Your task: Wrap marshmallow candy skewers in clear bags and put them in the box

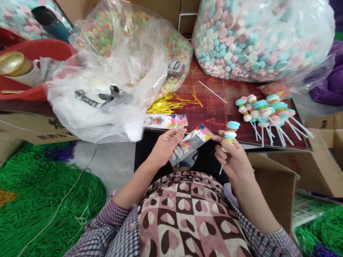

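Note:
My left hand (167, 146) pinches a clear printed plastic bag (189, 145) between thumb and fingers, its colourful spotted end pointing up and to the right. Closed round a candy skewer (232, 132) is my right hand (232, 155); blue, white and yellow candies are stacked on a white stick whose end pokes out below. A fingertip of the right hand is close to the spotted end of the bag; whether they touch I cannot tell. Flat printed bags (166, 120) lie at the table edge just beyond my left hand. Finished-looking candy skewers (268, 110) are piled on the right.
Gold twist ties (167, 104) and a loose white stick (213, 91) lie on the dark red table (207, 110). Big clear sacks of pastel candies (241, 46) and ring-shaped candies (107, 32) stand behind. A red basin (50, 50) is at left, an open cardboard box (276, 189) below right.

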Action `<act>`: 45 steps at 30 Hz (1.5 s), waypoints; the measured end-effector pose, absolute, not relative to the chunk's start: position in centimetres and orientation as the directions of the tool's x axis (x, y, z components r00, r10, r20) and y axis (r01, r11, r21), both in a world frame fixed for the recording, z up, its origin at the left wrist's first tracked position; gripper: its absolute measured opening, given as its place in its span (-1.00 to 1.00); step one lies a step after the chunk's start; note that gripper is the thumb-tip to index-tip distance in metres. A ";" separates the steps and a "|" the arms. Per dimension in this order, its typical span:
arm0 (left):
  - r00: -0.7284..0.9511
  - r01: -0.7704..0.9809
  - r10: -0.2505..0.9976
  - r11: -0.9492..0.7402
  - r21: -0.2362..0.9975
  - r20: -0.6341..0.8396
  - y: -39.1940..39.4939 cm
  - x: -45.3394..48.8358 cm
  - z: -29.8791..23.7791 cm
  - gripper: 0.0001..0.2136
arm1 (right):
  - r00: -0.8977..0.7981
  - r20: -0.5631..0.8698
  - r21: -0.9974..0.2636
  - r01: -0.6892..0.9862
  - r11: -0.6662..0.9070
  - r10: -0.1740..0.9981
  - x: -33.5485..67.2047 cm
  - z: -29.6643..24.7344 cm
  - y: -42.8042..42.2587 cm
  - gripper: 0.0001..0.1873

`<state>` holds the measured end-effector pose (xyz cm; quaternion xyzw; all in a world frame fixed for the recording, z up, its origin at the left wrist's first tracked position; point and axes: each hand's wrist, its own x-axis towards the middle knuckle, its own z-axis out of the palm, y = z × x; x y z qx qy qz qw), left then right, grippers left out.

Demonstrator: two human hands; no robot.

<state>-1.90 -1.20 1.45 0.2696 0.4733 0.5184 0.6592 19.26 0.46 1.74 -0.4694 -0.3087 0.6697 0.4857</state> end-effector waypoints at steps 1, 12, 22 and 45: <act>0.031 -0.382 0.944 0.315 0.869 -0.329 -1.3 -1.9 1.5 -0.53 | -0.103 -0.338 -0.868 -0.351 -0.352 0.936 19.1 1.7 0.4 -0.69; 0.315 0.178 0.900 0.257 0.950 -0.302 -1.9 -2.5 1.3 -0.67 | -0.051 -0.303 -0.936 -0.172 -0.307 0.952 17.7 0.6 0.9 -0.53; 0.204 0.307 0.962 0.114 0.945 -0.182 -1.3 -3.0 1.4 -0.63 | 0.000 -0.301 -0.934 -0.204 -0.294 0.954 16.9 -0.3 0.1 -0.54; 0.047 -0.566 0.956 0.263 0.781 -0.288 -0.5 -4.3 -0.9 -0.65 | -0.195 -0.226 -0.967 -0.072 -0.244 0.954 20.2 4.4 -0.6 -0.71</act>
